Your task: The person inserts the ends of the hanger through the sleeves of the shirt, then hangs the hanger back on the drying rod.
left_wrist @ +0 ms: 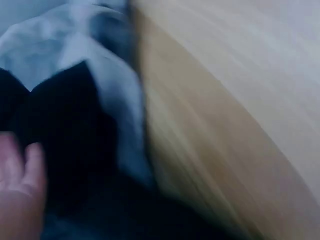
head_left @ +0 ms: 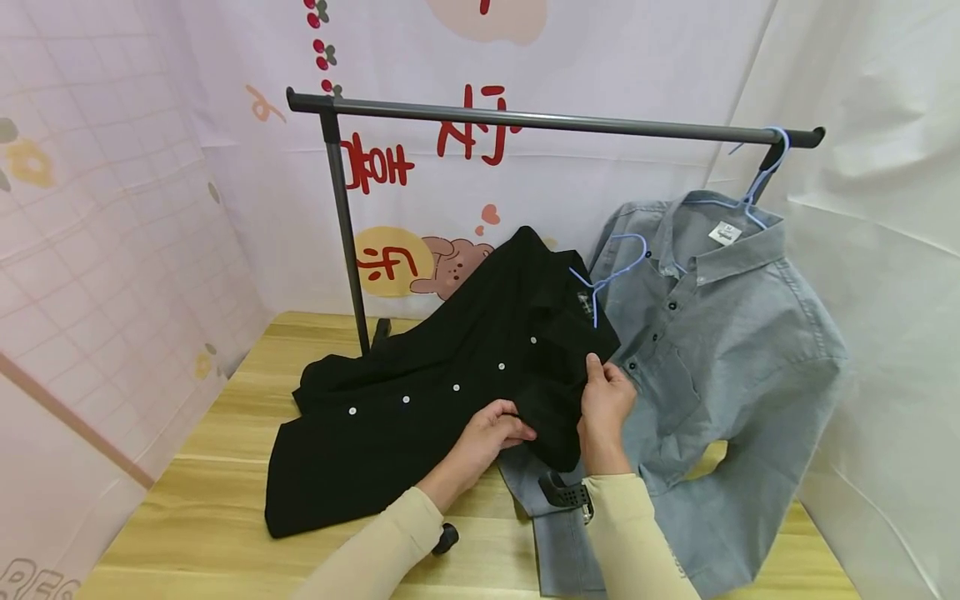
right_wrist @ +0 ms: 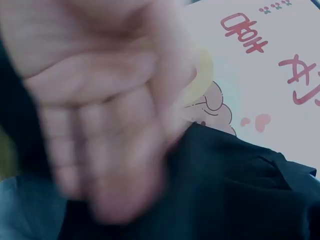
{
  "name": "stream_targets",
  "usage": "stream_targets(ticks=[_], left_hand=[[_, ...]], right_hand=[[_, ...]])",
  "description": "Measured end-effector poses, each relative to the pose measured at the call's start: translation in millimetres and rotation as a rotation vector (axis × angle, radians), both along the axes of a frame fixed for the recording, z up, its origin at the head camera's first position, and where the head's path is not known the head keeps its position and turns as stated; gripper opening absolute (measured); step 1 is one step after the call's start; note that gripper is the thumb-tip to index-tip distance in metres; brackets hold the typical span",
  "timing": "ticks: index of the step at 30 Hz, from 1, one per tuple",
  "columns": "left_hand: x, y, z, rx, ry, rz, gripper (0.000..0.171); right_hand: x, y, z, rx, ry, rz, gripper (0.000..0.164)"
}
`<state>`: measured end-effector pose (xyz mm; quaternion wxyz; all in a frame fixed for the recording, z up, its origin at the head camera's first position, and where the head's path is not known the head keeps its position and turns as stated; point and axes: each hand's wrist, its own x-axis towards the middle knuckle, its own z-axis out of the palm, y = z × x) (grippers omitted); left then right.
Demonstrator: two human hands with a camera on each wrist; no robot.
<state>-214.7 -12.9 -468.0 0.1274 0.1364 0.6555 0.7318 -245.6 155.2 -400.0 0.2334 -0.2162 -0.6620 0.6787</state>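
Observation:
A black button-up shirt [head_left: 442, 367] with white buttons lies slanted over the table and partly over a grey-blue shirt [head_left: 738, 325]. A light blue hanger [head_left: 615, 271] pokes out of the black shirt's collar; its lower part is hidden inside. My right hand [head_left: 606, 400] pinches the black shirt's edge below the collar between thumb and fingers. Lower and to the left, my left hand [head_left: 483, 437] grips the black cloth near the front edge. In the left wrist view the left hand [left_wrist: 20, 190] shows over black fabric; the right hand [right_wrist: 110, 110] is blurred in the right wrist view.
A dark metal rail [head_left: 555, 121] on uprights spans the back. At its right end, another light blue hanger [head_left: 756, 187] carries the grey-blue shirt, whose lower part spreads over the wooden table [head_left: 202, 500]. Printed cloth [head_left: 247, 192] hangs behind.

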Motion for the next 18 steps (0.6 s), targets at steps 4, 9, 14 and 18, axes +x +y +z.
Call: stream_targets(ticks=[4, 9, 14, 18], left_hand=[[6.5, 8.4, -12.9, -0.528, 0.118, -0.007, 0.029], [8.8, 31.3, -20.3, -0.828, 0.055, 0.063, 0.075], [-3.0, 40.4, -23.8, -0.593, 0.156, 0.273, 0.042], [-11.6, 28.4, -19.4, -0.309, 0.18, 0.356, 0.019]], right_hand=[[1.3, -0.4, 1.6, -0.009, -0.019, -0.004, 0.053], [3.0, -3.8, 4.2, -0.038, -0.017, 0.011, 0.052], [3.1, -5.5, 6.9, -0.049, 0.004, 0.026, 0.052], [2.2, -3.7, 6.8, -0.053, 0.009, 0.024, 0.053]])
